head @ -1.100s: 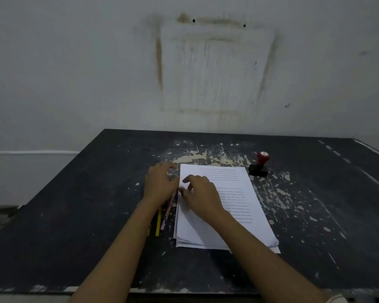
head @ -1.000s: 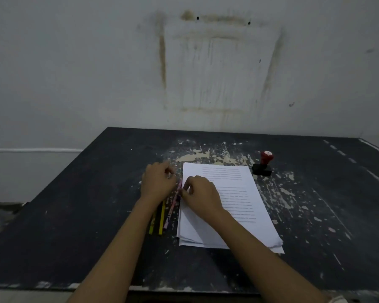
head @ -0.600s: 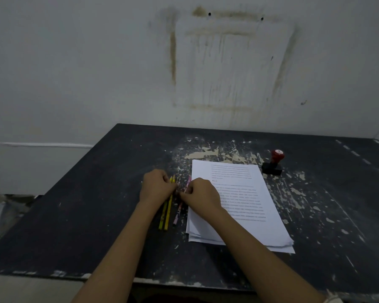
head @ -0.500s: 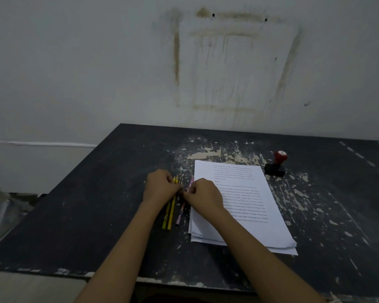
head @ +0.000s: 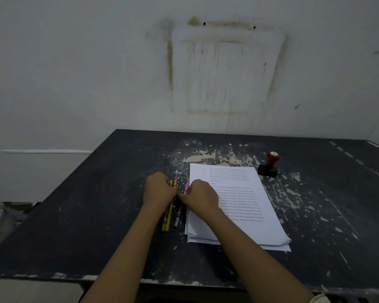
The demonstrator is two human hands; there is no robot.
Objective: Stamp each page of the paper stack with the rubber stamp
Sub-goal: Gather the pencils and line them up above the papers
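No legible text anywhere. Top sheet of the paper stack [head: 239, 193], under and to the right of the right hand [head: 200, 196]: printed paragraphs plus one short bold heading, all too blurred to read. Rubber stamp [head: 269, 164], beyond the hands to the right: pale mark on the red knob, unreadable. Pencils [head: 169, 215] under the left hand [head: 159, 189]: patterned, no letters discernible.

left hand [head: 160, 191]: fingers curled | right hand [head: 200, 196]: fingers curled, knuckles touching left | both: mid-table [head: 96, 215], reaching from near edge
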